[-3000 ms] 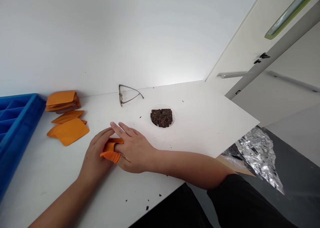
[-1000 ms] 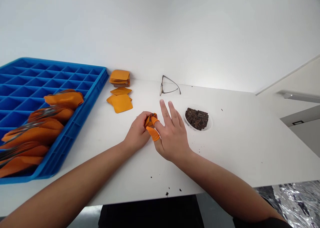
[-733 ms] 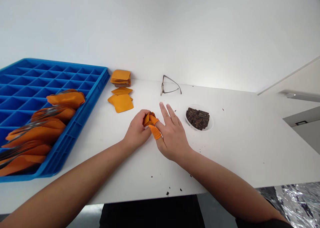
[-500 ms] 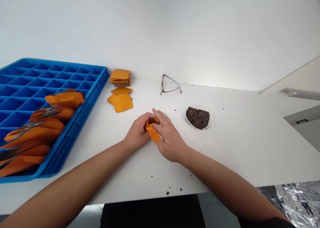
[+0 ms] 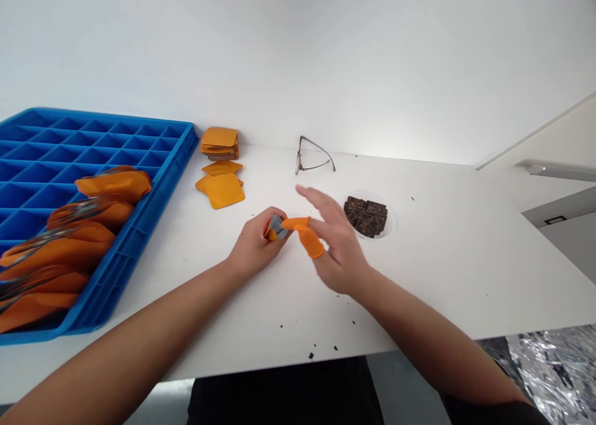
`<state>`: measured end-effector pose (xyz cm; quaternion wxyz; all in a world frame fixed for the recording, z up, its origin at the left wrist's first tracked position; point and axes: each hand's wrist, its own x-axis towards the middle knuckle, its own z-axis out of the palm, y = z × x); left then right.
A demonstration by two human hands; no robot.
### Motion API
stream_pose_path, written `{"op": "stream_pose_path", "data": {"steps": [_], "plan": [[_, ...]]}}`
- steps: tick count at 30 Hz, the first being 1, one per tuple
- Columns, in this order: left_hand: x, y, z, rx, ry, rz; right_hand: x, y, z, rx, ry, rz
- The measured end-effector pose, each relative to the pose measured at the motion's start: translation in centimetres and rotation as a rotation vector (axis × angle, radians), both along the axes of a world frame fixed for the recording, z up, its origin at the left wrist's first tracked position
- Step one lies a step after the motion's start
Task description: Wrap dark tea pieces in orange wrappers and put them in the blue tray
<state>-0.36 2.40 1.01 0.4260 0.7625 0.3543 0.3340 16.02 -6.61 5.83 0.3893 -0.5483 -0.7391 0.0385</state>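
Observation:
My left hand [image 5: 256, 242] is wrapped round a small orange packet [image 5: 270, 233] with a grey, silvery piece [image 5: 278, 227] showing at its top. Orange finger covers sit on the thumb and index finger of my right hand [image 5: 339, 245]; those two tips pinch the grey piece's edge, while the other fingers stretch out. To the right, dark brown pressed pieces [image 5: 366, 216] lie in a clear round dish [image 5: 390, 226]. Loose flat orange squares [image 5: 226, 191] rest to the upper left, in front of an orange stack [image 5: 220, 141].
A blue divided tray [image 5: 158, 195] stands at the left, with several orange pouches [image 5: 116, 186] in it. Eyeglasses [image 5: 315, 164] lie near the wall. Dark crumbs [image 5: 311, 355] dot the white table [image 5: 433, 276]. Crinkled silver foil [image 5: 554, 363] shows at the lower right.
My right hand has shifted right and its fingers have spread away from my left hand. The grey piece now shows at the packet's top. The view has moved slightly.

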Motion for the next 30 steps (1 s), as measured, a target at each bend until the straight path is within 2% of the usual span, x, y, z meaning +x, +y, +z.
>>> {"op": "stream_pose_path", "data": {"steps": [3,6,9,11,15,18,25,30], "plan": [[0.1,-0.1,0.0,-0.016,0.018,0.056,3.6,-0.3,2.4,0.015,0.016,-0.115],[0.1,-0.4,-0.1,-0.024,0.030,0.070,8.8,-0.9,3.7,-0.085,-0.111,-0.247],[0.1,-0.7,-0.2,-0.023,0.036,0.065,13.5,-1.6,3.2,-0.250,-0.214,-0.318],[0.1,-0.8,-0.2,-0.006,0.042,0.051,15.3,-1.7,2.1,-0.328,-0.233,-0.344],[0.0,-1.0,0.0,0.084,0.043,0.051,15.8,-1.3,-0.2,-0.399,-0.325,-0.315],[0.1,-1.2,0.1,0.150,0.036,0.051,15.4,-1.0,-1.1,-0.399,-0.399,-0.286],[0.2,-1.6,0.0,0.321,-0.009,-0.016,15.0,-1.2,-1.6,-0.317,-0.466,-0.239],[0.1,-1.7,0.0,0.384,-0.054,-0.029,14.8,-1.4,-1.3,-0.385,-0.465,-0.244]]}}
